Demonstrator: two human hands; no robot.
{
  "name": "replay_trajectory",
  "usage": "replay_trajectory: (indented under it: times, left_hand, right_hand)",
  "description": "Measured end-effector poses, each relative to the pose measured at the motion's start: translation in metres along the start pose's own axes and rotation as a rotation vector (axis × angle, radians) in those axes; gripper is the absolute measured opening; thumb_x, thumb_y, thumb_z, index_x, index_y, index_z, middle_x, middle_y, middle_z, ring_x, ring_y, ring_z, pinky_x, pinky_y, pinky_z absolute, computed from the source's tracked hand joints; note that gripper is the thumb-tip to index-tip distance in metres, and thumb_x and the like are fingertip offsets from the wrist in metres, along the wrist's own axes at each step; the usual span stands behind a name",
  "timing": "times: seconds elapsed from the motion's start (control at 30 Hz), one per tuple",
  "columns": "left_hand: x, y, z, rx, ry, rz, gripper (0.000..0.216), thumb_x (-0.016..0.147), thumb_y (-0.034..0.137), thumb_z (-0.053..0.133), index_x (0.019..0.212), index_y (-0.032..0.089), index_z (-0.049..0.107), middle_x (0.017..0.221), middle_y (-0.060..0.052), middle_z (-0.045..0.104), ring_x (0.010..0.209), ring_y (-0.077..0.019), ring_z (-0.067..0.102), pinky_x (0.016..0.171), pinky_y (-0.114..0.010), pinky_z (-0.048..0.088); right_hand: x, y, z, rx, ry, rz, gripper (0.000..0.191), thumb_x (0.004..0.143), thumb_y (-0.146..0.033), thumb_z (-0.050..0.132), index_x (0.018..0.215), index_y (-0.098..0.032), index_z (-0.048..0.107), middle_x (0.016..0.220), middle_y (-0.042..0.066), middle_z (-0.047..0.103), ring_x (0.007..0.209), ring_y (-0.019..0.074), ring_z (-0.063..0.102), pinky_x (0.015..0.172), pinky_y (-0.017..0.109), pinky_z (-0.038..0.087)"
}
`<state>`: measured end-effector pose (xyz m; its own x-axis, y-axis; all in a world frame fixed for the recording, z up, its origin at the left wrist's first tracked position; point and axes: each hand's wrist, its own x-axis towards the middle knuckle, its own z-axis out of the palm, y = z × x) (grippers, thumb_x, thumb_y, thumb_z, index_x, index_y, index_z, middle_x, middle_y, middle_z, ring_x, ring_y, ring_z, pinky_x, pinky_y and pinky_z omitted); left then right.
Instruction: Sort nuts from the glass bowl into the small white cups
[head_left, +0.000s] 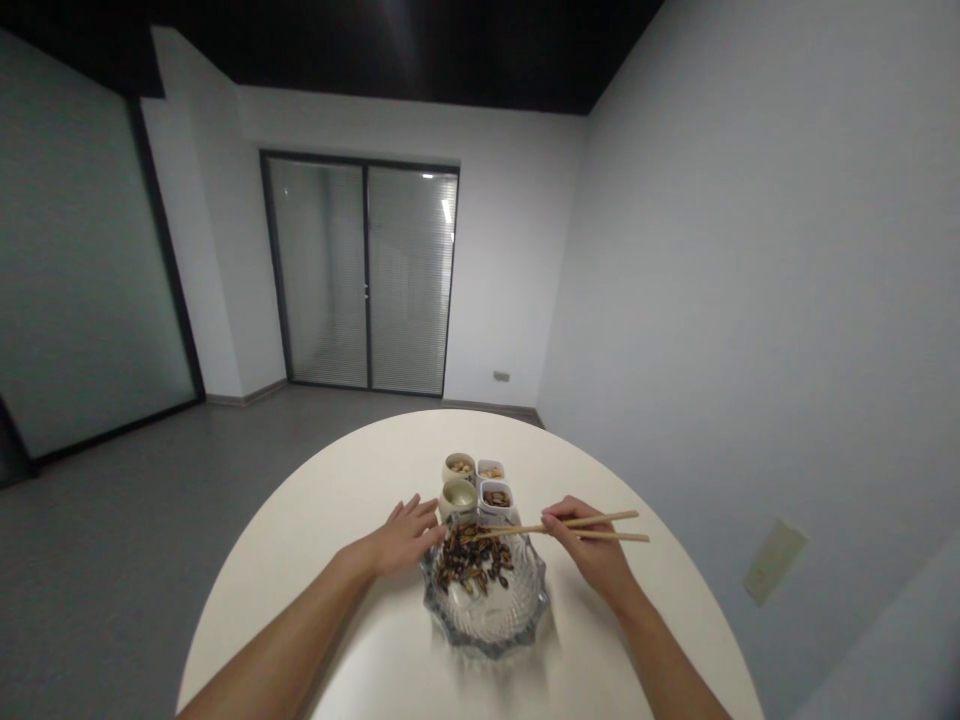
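My right hand [592, 545] grips a pair of wooden chopsticks [600, 527], whose tips reach left over a glass bowl [495, 640] with a scalloped rim. Dark, striped pieces that look like sunflower seeds [472, 565] lie in the bowl's far left part, and the tips are at them. Fingers spread, my left hand [409, 535] rests at the bowl's left rim, holding nothing. Just beyond the bowl stand a pale green cup [459, 495] and a white square dish [495, 498] with brown pieces in it. Whether the chopstick tips pinch a piece is too small to tell.
Behind those stand another cup [459, 467] with pale nuts and a second white dish [491, 470] with light pieces. All are on a round white table [360, 460]. A white wall [750, 300] rises close on the right; glass doors [364, 280] are at the back.
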<state>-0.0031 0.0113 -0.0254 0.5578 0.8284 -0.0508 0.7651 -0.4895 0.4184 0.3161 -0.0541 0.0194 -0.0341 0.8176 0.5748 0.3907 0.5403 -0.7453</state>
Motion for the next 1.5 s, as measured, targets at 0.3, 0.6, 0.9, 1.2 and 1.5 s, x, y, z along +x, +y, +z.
replay_trajectory:
  times: [0.3, 0.6, 0.9, 1.2, 1.5]
  left_hand:
    - [0.0, 0.005, -0.003, 0.003, -0.005, -0.009, 0.059, 0.103, 0.062, 0.021, 0.145, 0.029, 0.047, 0.16, -0.006, 0.023, 0.147, -0.0366, 0.008, 0.115, -0.059, 0.008]
    - [0.0, 0.005, -0.003, 0.0, 0.004, 0.004, 0.06, 0.103, 0.063, 0.02, 0.148, 0.031, 0.042, 0.16, -0.006, 0.024, 0.146, -0.038, 0.01, 0.115, -0.06, 0.007]
    - [0.0, 0.008, -0.006, -0.001, 0.004, 0.001, 0.057, 0.103, 0.062, 0.022, 0.149, 0.032, 0.041, 0.16, -0.006, 0.024, 0.146, -0.0372, 0.009, 0.115, -0.06, 0.008]
    - [0.0, 0.004, -0.003, -0.021, 0.001, 0.0, 0.061, 0.102, 0.065, 0.02, 0.15, 0.033, 0.039, 0.161, -0.005, 0.021, 0.147, -0.0369, 0.008, 0.115, -0.059, 0.007]
    - [0.001, 0.003, -0.002, 0.006, 0.004, -0.002, 0.061, 0.103, 0.063, 0.02, 0.146, 0.029, 0.046, 0.16, -0.007, 0.024, 0.147, -0.0367, 0.01, 0.115, -0.058, 0.008]
  right_hand:
    - [-0.001, -0.007, 0.0, -0.048, -0.105, -0.032, 0.015, 0.084, -0.035, 0.071, 0.078, -0.021, 0.074, 0.07, 0.003, 0.068, 0.065, 0.0181, 0.062, 0.06, 0.028, 0.048]
    - [-0.001, -0.006, 0.001, -0.046, -0.123, -0.061, 0.016, 0.085, -0.036, 0.072, 0.078, -0.022, 0.074, 0.07, 0.003, 0.068, 0.065, 0.0183, 0.062, 0.06, 0.028, 0.048]
    - [-0.001, -0.01, 0.004, 0.014, -0.178, -0.075, 0.014, 0.085, -0.036, 0.072, 0.08, -0.023, 0.076, 0.073, 0.004, 0.071, 0.069, 0.0201, 0.066, 0.064, 0.031, 0.05]
    - [0.0, -0.011, 0.0, 0.001, -0.087, -0.1, 0.017, 0.084, -0.039, 0.072, 0.078, -0.024, 0.077, 0.072, 0.005, 0.071, 0.066, 0.0207, 0.065, 0.06, 0.032, 0.05]
    - [-0.001, -0.011, 0.002, -0.024, -0.053, -0.076, 0.016, 0.084, -0.037, 0.072, 0.079, -0.023, 0.075, 0.07, 0.004, 0.069, 0.065, 0.0191, 0.063, 0.059, 0.029, 0.05]
